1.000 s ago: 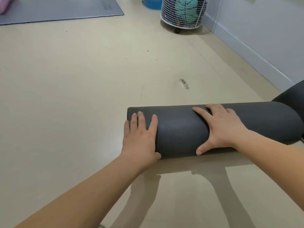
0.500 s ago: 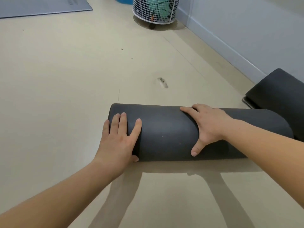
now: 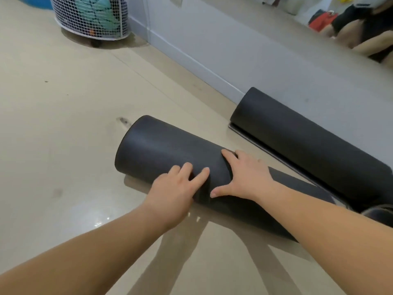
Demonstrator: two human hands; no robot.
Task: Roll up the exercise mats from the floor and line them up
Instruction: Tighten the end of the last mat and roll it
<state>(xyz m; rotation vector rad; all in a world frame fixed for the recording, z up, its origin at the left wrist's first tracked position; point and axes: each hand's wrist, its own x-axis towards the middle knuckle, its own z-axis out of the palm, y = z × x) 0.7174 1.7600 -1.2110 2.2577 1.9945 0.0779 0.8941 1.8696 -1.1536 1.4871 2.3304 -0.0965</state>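
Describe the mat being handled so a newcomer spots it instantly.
Find the grey wall; the wall-side rolled mat lies along its base. The nearer rolled mat lies out on the beige floor. Only it has the left hand and right hand on it.

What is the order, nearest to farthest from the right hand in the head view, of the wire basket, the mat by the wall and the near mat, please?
1. Near mat: under the right hand, touching.
2. Mat by the wall: beyond, on the right.
3. Wire basket: far, upper left.
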